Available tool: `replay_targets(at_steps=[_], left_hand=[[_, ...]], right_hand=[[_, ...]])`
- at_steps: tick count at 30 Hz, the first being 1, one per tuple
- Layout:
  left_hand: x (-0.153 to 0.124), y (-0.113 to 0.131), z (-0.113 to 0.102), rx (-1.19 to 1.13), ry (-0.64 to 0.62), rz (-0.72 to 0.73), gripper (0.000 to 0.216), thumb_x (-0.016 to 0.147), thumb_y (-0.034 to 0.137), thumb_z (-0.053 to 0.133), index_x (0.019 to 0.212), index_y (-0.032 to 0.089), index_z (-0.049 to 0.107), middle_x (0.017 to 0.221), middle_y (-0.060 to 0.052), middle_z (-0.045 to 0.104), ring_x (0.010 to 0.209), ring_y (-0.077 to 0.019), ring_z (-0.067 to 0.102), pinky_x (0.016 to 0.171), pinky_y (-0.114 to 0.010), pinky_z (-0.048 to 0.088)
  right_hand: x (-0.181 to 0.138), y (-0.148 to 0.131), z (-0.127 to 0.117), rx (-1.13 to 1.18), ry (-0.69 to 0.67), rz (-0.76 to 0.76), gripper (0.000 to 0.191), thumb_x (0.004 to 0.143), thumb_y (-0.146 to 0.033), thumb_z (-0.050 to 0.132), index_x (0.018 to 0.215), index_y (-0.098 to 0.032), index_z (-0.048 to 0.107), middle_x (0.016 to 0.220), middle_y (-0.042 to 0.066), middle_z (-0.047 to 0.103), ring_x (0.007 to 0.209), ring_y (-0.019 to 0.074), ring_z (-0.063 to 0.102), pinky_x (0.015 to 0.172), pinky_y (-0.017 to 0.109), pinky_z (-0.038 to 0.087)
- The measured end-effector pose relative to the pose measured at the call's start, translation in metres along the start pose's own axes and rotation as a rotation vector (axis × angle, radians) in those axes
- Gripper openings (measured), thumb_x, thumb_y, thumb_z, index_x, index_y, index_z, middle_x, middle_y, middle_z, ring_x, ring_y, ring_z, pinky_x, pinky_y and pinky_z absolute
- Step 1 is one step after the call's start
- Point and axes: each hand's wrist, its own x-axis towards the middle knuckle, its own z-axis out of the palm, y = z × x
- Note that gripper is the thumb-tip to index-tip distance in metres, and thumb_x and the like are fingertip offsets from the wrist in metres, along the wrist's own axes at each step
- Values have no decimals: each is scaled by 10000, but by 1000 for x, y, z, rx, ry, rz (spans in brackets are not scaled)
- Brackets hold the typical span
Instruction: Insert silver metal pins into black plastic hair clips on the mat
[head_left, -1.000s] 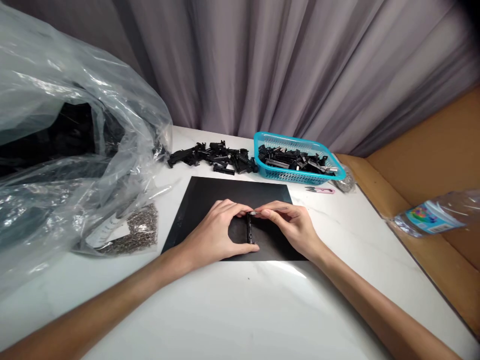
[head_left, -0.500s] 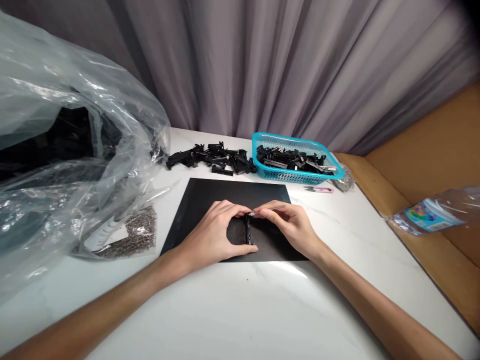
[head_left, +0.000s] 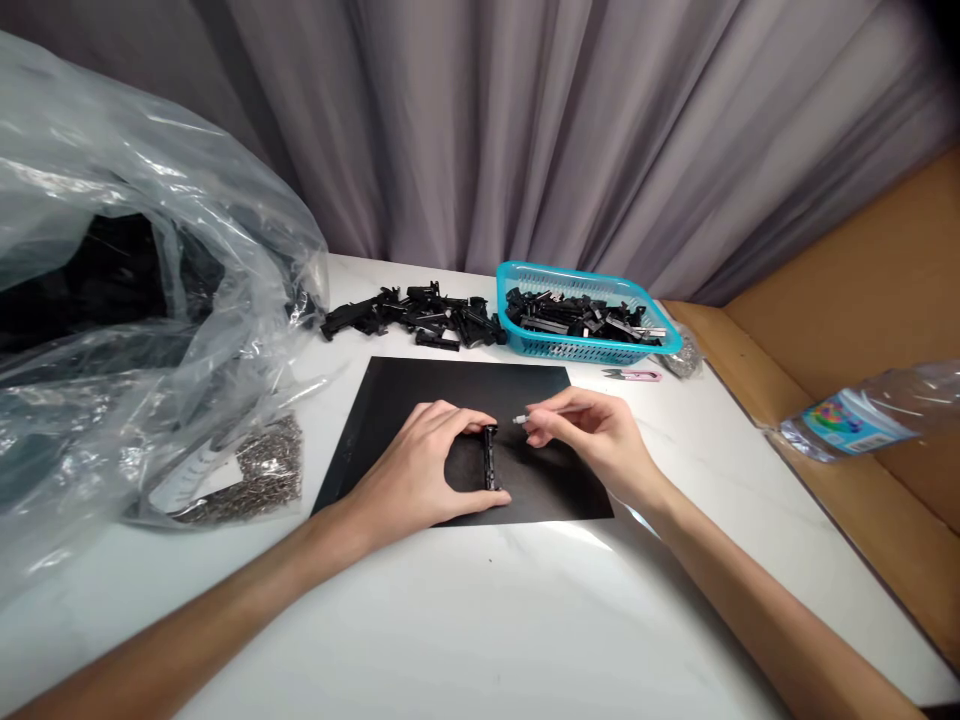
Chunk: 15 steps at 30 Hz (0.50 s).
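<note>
Black plastic, in the head view, forms the slim part that we hold over the middle of the dark mat; whether it touches the mat we cannot tell. Our left hand grips it end to end, thumb at the near end, fingers at the far one. Our right hand, over the mat's right side, pinches a thin pale-tipped tool, its tip near the part but apart from it. Beyond the mat we see loose black pieces and a blue basket.
</note>
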Motion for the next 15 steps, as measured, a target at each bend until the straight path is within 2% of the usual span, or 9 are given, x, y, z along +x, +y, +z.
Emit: replay_targets(at_steps=[3,5,9,13,15], left_hand=[[-1,0,-1,-5,0,-10,658,698,597,859,1211,243,648,1137,-59,678,1132,-308,571,1011,-475,489],[-2,-1,-1,-6,-1,-15,657,699,596,859,1213,245,648,1134,-59,677,1132,-308,571,1012,-478,489],[-2,-2,0,0,8,6,657,707,596,857,1218,242,644,1133,-59,674,1120,-301,566,1015,-479,483],[-1,-2,-1,3,13,33,624,728,582,849,1209,243,642,1144,-61,672,1116,-298,560,999,-469,483],[-2,-2,-1,6,18,42,612,729,576,851,1198,242,642,1149,-61,670,1121,-301,555,993,-464,482]], right_hand=[[-2,-5,-4,-24,-85,84,294,794,-427,865,861,-176,725,870,63,785,758,197,766,778,355,634],[-3,-4,-7,-96,-117,87,290,847,-439,813,869,-182,683,861,54,763,748,185,749,771,353,621],[-5,-2,-9,-320,-176,2,187,992,-377,636,914,-213,589,931,46,735,795,172,698,714,320,567],[-10,-5,-7,-514,-207,-84,81,1060,-287,496,1056,-235,559,1035,47,727,939,191,695,800,343,538],[-11,-9,-5,-599,-201,-114,127,1071,-281,477,1160,-243,560,1038,46,719,943,198,687,817,358,530]])
